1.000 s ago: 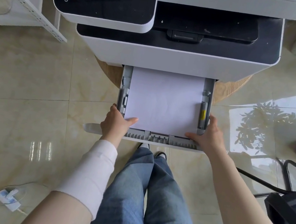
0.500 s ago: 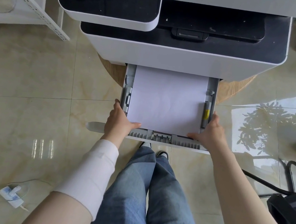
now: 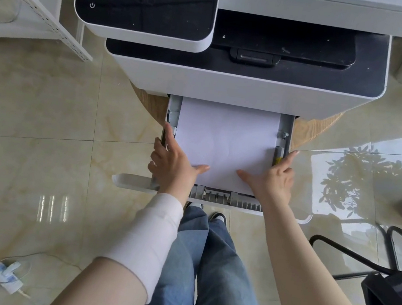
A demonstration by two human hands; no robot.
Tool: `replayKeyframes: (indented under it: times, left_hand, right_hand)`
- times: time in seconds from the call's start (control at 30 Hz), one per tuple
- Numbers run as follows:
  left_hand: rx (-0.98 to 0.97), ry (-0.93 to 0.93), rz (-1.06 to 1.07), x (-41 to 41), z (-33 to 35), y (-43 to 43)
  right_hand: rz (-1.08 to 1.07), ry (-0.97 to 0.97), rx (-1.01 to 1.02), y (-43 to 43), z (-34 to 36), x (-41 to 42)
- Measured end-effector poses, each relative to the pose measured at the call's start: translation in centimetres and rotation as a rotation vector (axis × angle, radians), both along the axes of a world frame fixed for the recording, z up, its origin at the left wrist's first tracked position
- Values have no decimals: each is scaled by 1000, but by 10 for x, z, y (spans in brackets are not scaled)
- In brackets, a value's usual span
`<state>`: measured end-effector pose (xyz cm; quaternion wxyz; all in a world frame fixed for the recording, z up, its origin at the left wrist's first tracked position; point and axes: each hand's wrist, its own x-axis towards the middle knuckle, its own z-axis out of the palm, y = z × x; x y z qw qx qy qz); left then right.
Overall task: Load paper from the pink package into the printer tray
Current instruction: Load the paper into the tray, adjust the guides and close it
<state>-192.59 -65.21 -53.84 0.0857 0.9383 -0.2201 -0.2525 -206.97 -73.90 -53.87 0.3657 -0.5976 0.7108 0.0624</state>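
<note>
A white and black printer [image 3: 231, 83] stands on a round wooden stand. Its grey paper tray [image 3: 216, 197] is pulled out toward me, and a stack of white paper [image 3: 225, 140] lies flat in it. My left hand [image 3: 174, 164] rests on the tray's left side, fingers along the left guide and thumb on the paper's near left corner. My right hand [image 3: 274, 176] lies on the near right corner, thumb on the sheet and index finger stretched along the right guide. Neither hand holds anything. The pink package is out of view.
A white shelf frame [image 3: 33, 9] stands at the far left. A white plug adapter with a cord [image 3: 6, 277] lies on the tiled floor at lower left. A black chair [image 3: 392, 293] stands at lower right. My legs in jeans [image 3: 205, 270] are below the tray.
Both hands have slid forward from the tray's near corners onto the paper and side guides, with the fingers stretched out. The tray and paper look unmoved.
</note>
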Motion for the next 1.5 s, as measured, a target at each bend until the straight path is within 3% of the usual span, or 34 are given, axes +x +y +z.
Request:
replayKeyframes:
  times: [0.13, 0.27, 0.4, 0.63, 0.77, 0.83, 0.93, 1.0, 1.07, 1.27, 1.5]
  left_hand:
    - [-30, 45, 4, 2, 2, 0]
    - [-302, -61, -230, -4, 4, -11]
    - [-289, -47, -543, -10, -15, -23]
    - [-112, -62, -651, -4, -37, -21]
    - [-169, -22, -618, -4, -23, -22]
    - [-336, 25, -526, 1, -6, -17]
    - [-574, -143, -335, 13, 11, 5]
    - [-598, -171, -128, 24, 11, 21]
    - [-546, -101, -17, 32, 5, 29]
    - [-524, -142, -48, 35, -7, 34]
    - [-572, -108, 3, 30, -6, 30]
  right_hand:
    - [18, 9, 12, -3, 6, -1]
    - [414, 2, -366, 2, 7, 9]
    - [742, -34, -362, 7, -11, 24]
    - [782, -54, -400, 7, -40, 18]
    - [788, -141, -369, 0, -30, 18]
    - [672, -234, -434, -3, -12, 10]
    - [176, -276, -649, 0, 6, -16]
    - [-51, -245, -614, 3, 5, -31]
    - [-92, -196, -527, 2, -3, -38]
    - [-15, -99, -559, 0, -13, -33]
    - [-76, -170, -536, -3, -19, -29]
